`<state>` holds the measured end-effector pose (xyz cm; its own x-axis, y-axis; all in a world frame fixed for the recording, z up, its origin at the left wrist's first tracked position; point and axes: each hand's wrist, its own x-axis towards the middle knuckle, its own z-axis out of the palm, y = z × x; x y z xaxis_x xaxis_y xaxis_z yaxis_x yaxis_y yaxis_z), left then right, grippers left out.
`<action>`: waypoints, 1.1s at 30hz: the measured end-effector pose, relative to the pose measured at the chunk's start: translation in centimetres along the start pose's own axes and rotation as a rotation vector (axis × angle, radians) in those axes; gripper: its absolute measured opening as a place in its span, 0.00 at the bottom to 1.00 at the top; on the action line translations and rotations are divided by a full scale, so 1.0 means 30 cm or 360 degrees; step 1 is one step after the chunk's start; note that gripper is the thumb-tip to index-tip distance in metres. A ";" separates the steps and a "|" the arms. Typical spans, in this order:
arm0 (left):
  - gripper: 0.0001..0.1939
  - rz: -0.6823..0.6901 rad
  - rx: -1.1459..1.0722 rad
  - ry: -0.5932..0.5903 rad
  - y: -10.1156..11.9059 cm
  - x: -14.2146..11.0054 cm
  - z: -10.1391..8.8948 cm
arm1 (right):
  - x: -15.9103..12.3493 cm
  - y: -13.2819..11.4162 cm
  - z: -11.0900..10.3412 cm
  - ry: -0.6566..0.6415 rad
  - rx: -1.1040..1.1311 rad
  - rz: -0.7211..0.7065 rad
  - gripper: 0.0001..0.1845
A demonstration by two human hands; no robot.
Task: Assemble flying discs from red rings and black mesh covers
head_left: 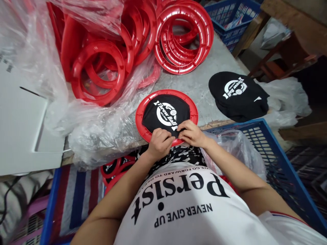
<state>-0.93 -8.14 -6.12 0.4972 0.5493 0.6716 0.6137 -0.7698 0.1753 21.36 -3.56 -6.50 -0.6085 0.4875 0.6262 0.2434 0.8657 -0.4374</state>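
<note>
A red plastic ring (pixel 141 117) lies on the table's near edge in front of me, with a black fabric disc (pixel 150 117) printed "Throw Ball" over its middle. The fabric leaves the red rim bare, and its near side is partly covered by my fingers. My left hand (pixel 160 143) is closed at the near rim, its fingertips pinching the cloth's edge. Beside it, my right hand (pixel 192 133) also pinches that edge, thumb and fingers pressed together. Farther right sits a stack of black fabric discs (pixel 237 97) with the same white print.
Red rings (pixel 184 64) are stacked and piled at the back, partly under clear plastic film (pixel 94 136). A white box (pixel 22 115) stands left. Blue crates (pixel 283 170) are beside me, with another blue crate (pixel 222 17) behind the table. Finished-looking red and black discs (pixel 119 170) lie below left.
</note>
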 end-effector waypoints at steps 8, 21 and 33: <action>0.08 0.0065 -0.0026 -0.0041 -0.003 -0.004 0.000 | -0.004 0.001 0.002 0.0024 -0.0046 -0.0100 0.04; 0.07 -0.0021 -0.0025 -0.0179 -0.006 -0.008 0.003 | -0.009 0.007 0.003 -0.0016 -0.0043 -0.0026 0.06; 0.06 0.0085 0.0028 -0.0065 -0.004 0.003 -0.002 | -0.006 0.011 0.001 -0.0014 -0.0038 -0.0085 0.07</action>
<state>-0.98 -8.01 -6.04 0.5538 0.5210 0.6495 0.5963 -0.7926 0.1273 21.53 -3.38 -6.77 -0.6277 0.4398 0.6423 0.2282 0.8928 -0.3883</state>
